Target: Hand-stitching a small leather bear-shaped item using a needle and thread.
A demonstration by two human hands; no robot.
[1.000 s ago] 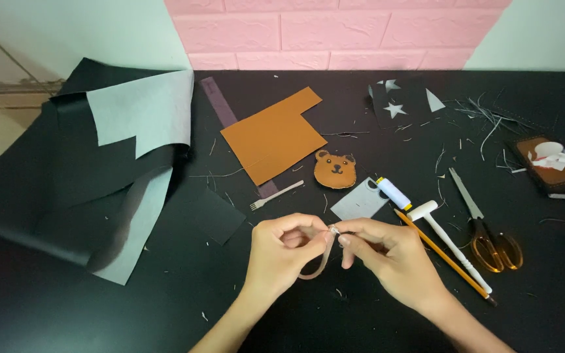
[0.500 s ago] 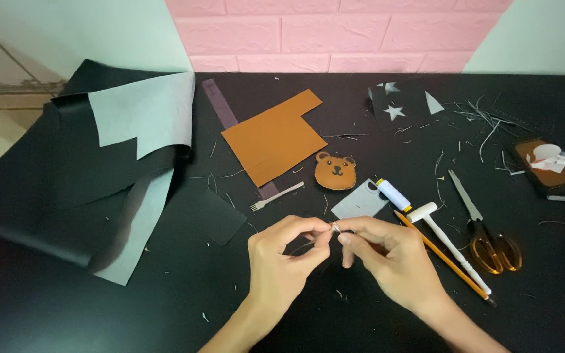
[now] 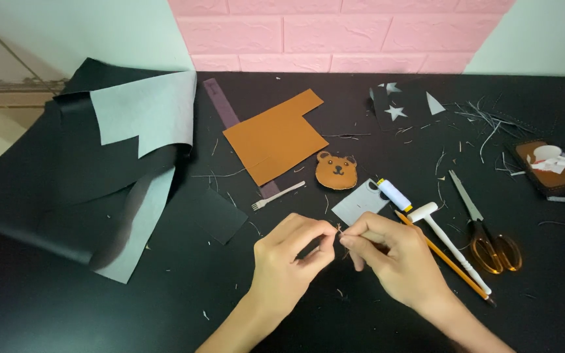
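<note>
My left hand [image 3: 289,261] and my right hand [image 3: 393,258] meet fingertip to fingertip over the black table [image 3: 165,314], near its front edge. Both pinch the same thin brown strip [image 3: 339,230]; only a small frayed bit shows between the fingers. A brown bear-face cutout [image 3: 335,171] lies just beyond the hands. Next to it lie a grey scrap [image 3: 359,202] and a white thread spool [image 3: 393,194].
Right of my right hand lie a white mallet [image 3: 449,243], a pencil [image 3: 443,256] and orange-handled scissors [image 3: 488,235]. A small pronged tool [image 3: 278,195] and a brown sheet [image 3: 274,135] lie behind the hands. A curled black-and-grey sheet [image 3: 99,170] covers the left side.
The brown strip hung in a loop under my hands before; now it is drawn in between the fingertips and the pinch is tighter. Both hands stay in the same spot.
</note>
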